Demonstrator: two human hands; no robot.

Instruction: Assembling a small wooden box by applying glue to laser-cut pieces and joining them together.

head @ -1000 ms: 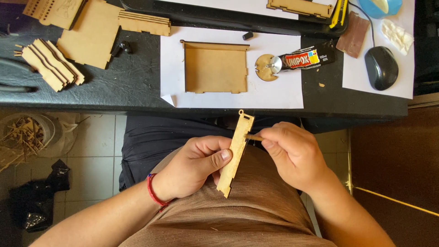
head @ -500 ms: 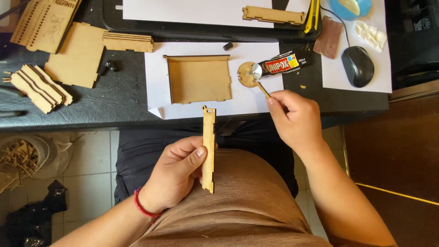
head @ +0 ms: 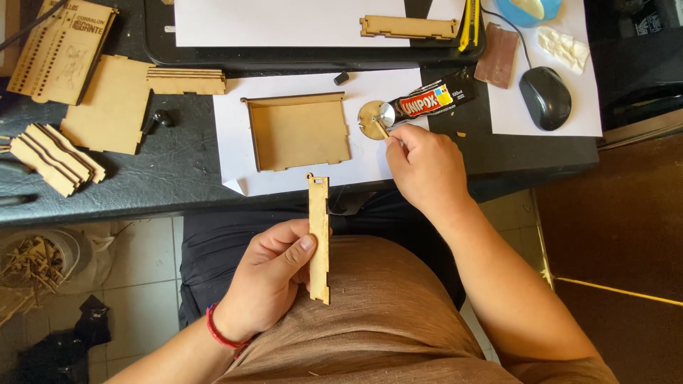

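The dark desk [head: 178, 185] carries an open wooden tray [head: 299, 131] on white paper [head: 370, 160], lying ahead of both sets of fingers. The left hand [head: 274, 277] holds a thin notched wooden strip [head: 319, 238] upright over the lap, thumb and fingers clenched on its lower half. The strip looks light, stiff and likely brittle at the tabs, so mid-length edges suit gripping best. The right hand [head: 427, 167] pinches a small stick [head: 380, 129], its tip on a round lid [head: 371, 119] just beyond the fingertips, beside a glue tube [head: 434, 99].

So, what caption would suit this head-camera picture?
Left hand holds a notched wooden strip; right hand dips a stick at the glue tube.
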